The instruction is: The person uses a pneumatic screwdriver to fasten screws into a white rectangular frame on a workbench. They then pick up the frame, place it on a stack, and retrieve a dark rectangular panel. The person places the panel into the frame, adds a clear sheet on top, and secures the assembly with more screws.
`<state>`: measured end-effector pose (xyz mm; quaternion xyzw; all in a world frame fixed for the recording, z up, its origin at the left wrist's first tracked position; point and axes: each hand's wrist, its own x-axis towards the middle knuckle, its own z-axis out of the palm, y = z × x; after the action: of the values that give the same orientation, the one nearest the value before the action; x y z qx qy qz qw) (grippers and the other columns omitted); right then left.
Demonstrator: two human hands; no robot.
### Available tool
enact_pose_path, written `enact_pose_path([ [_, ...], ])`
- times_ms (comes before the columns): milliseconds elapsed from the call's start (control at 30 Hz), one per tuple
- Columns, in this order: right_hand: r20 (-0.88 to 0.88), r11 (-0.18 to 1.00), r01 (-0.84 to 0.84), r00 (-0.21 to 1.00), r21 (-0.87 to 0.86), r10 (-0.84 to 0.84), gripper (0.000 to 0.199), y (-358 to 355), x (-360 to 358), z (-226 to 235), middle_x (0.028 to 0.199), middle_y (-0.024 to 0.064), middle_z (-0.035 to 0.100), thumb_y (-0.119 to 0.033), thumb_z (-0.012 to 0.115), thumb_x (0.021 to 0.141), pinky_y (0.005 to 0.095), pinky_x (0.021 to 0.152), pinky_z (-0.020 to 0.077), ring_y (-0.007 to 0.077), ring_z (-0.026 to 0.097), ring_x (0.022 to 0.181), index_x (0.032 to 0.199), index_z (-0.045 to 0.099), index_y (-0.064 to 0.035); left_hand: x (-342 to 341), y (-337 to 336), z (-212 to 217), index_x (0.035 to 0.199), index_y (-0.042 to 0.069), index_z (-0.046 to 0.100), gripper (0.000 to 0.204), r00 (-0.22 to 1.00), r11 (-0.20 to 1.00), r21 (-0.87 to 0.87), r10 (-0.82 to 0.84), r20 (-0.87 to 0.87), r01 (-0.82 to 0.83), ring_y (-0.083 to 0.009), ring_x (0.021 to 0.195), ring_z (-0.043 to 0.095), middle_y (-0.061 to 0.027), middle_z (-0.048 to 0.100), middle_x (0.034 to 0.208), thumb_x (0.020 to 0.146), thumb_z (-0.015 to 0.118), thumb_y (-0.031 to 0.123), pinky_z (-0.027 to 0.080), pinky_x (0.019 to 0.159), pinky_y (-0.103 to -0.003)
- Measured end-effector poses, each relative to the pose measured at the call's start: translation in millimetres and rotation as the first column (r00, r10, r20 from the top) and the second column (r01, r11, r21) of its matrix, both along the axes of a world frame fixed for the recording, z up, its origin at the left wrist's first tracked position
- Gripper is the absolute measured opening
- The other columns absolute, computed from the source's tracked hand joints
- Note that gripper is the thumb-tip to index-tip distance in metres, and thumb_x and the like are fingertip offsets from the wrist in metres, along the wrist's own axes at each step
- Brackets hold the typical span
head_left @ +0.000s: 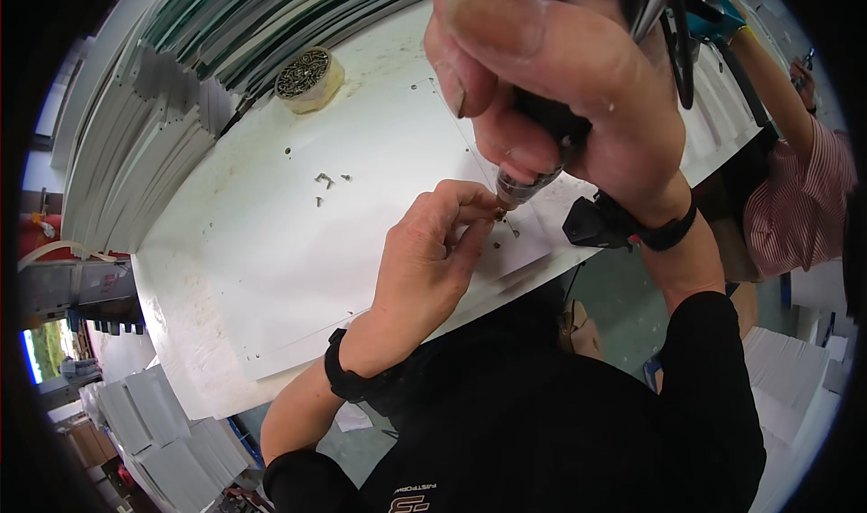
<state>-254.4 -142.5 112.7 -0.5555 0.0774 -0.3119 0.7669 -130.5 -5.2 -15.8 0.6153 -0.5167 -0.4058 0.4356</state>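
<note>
My right hand [560, 79] is clenched around the dark body of a power driver [542, 143], whose metal chuck points down at the white panel [298, 242] lying on the bench [181, 332]. My left hand [429, 242] is nearly closed, thumb and forefinger pinched on a small screw [498, 213] held right at the driver's tip, touching the panel near its front edge.

The top of the driver is cut off by the upper frame edge, and my right hand hides most of its grip. The screw itself is tiny and mostly covered by my fingertips, so I cannot make out its shape. A few loose screws [327, 183] lie on the panel, well apart from my hands.

At the far side of the bench sits a round tan tub [309, 79] filled with small dark metal fasteners. Stacked white panels [135, 143] lean at the left.
</note>
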Motion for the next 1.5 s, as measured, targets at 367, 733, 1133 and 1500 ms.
enact_pose_path([
  [367, 0.108, 0.872, 0.127, 0.990, -0.473, -0.085, 0.023, -4, 6, -45, 0.071, 0.0018, 0.065, -0.027, 0.079, 0.089, 0.0259, 0.056, 0.0462, 0.0094, 0.060, 0.061, 0.086, 0.067, -0.0077, -3, -3, -10, 0.116, 0.004, 0.060, 0.028, 0.997, 0.993, -0.094, -0.064, 0.048, 0.068, -0.0274, 0.104, 0.066, -0.0108, 0.070, 0.108, 0.091, 0.058, -0.009, 0.053, 0.084, -0.037],
  [733, 0.071, 0.794, 0.126, 0.992, -0.594, -0.104, 0.027, 2, 11, -67, 0.066, -0.0031, 0.060, -0.032, 0.082, 0.084, 0.0263, 0.057, 0.0453, 0.0083, 0.060, 0.062, 0.081, 0.067, -0.0095, 1, -5, -11, 0.108, -0.002, 0.069, 0.014, 0.961, 0.985, -0.157, -0.027, 0.275, 0.072, -0.0280, 0.088, 0.067, -0.0160, 0.071, 0.095, 0.099, 0.057, 0.000, 0.052, 0.081, -0.037],
  [1133, 0.116, 0.998, 0.052, 0.992, -0.029, -0.048, 0.027, 16, -6, -6, 0.074, 0.0125, 0.063, -0.021, 0.075, 0.089, 0.0238, 0.040, 0.0384, 0.0097, 0.048, 0.047, 0.097, 0.057, -0.0028, 47, 20, 9, 0.114, 0.005, 0.068, 0.017, 0.874, 0.966, -0.207, 0.231, 0.427, -0.155, -0.0152, 0.088, 0.067, -0.0077, 0.072, 0.102, 0.097, 0.067, 0.004, 0.051, 0.076, -0.029],
  [1500, 0.117, 0.993, 0.111, 0.987, -0.035, -0.106, 0.031, 3, 3, -13, 0.076, 0.0118, 0.064, -0.025, 0.077, 0.091, 0.0241, 0.040, 0.0378, 0.0099, 0.047, 0.045, 0.097, 0.057, -0.0020, 102, 3, 11, 0.102, 0.010, 0.072, 0.016, 0.369, 0.948, -0.310, 0.264, 0.891, 0.070, -0.0269, 0.088, 0.060, -0.0048, 0.068, 0.092, 0.087, 0.074, 0.005, 0.045, 0.080, -0.038],
])
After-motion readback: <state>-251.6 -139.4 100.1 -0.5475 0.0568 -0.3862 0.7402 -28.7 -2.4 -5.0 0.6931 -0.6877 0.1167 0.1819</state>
